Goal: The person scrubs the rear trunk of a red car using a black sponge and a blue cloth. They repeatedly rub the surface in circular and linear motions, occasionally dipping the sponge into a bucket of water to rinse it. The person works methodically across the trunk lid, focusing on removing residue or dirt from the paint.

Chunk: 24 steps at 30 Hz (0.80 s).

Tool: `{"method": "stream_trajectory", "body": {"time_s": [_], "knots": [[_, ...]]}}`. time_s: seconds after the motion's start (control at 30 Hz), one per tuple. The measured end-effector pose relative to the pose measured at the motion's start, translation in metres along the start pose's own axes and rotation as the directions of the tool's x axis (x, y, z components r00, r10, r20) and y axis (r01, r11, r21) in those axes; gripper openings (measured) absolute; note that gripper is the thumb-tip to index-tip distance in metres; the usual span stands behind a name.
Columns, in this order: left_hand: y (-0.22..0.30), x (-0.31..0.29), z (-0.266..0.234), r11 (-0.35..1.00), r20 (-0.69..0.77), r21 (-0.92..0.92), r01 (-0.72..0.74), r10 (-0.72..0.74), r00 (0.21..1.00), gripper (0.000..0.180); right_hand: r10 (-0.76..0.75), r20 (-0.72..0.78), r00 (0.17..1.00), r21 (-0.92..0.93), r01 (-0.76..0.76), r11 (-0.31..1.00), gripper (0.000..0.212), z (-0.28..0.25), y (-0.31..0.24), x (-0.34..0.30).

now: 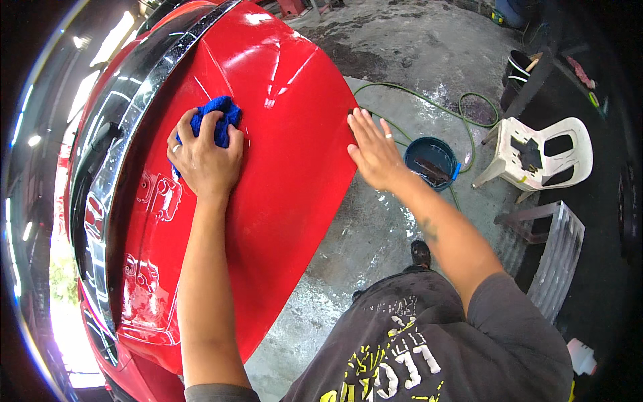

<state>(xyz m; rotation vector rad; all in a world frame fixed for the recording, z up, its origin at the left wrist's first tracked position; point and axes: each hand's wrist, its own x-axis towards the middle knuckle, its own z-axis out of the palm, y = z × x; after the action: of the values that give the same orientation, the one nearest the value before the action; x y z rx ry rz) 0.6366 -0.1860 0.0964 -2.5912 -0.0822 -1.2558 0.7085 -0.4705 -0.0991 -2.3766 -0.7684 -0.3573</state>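
A glossy red car hood (288, 174) slopes in front of me, with white reflections across it. My left hand (204, 147) is closed on a bunched blue microfiber cloth (224, 120) and presses it against the paint on the upper left part of the hood. My right hand (372, 151) has its fingers stretched out at the hood's right edge, the fingertips against the rim. It holds nothing that I can see. A ring shows on a finger of each hand. The underside of the cloth is hidden.
A blue bucket (431, 163) with something dark in it stands on the concrete floor, beside a green hose (462, 114). To the right are a white plastic chair (562, 157), a grey bench (556, 254) and a black bucket (516, 70). The windshield (100, 147) borders the hood's left side.
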Motion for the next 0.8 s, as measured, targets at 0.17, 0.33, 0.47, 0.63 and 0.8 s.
{"method": "stream_trajectory", "body": {"time_s": [0.17, 0.33, 0.47, 0.63, 0.8], "knots": [[-0.001, -0.003, -0.006, 0.999, 0.029, 0.044, 0.022, -0.023, 0.999, 0.030, -0.172, 0.116, 0.978, 0.001, 0.173, 0.985, 0.070, -0.013, 0.024, -0.022], [0.003, 0.005, 0.002, 1.000, 0.032, 0.011, 0.015, -0.016, 0.999, 0.030, -0.301, -0.152, 0.941, 0.036, 0.310, 0.950, 0.067, -0.012, 0.044, 0.095], [0.006, 0.005, -0.002, 0.999, 0.049, 0.025, 0.022, -0.023, 0.999, 0.031, -0.336, -0.099, 0.937, 0.014, 0.339, 0.941, 0.067, -0.032, 0.042, 0.133], [0.001, -0.003, -0.010, 0.999, 0.051, 0.011, 0.033, -0.033, 0.998, 0.031, -0.345, -0.050, 0.937, 0.106, 0.348, 0.931, 0.068, -0.012, 0.053, 0.067], [0.005, 0.007, -0.003, 1.000, 0.039, -0.001, 0.027, -0.027, 0.999, 0.031, -0.377, -0.182, 0.908, -0.006, 0.382, 0.924, 0.061, -0.038, 0.041, 0.185]]}}
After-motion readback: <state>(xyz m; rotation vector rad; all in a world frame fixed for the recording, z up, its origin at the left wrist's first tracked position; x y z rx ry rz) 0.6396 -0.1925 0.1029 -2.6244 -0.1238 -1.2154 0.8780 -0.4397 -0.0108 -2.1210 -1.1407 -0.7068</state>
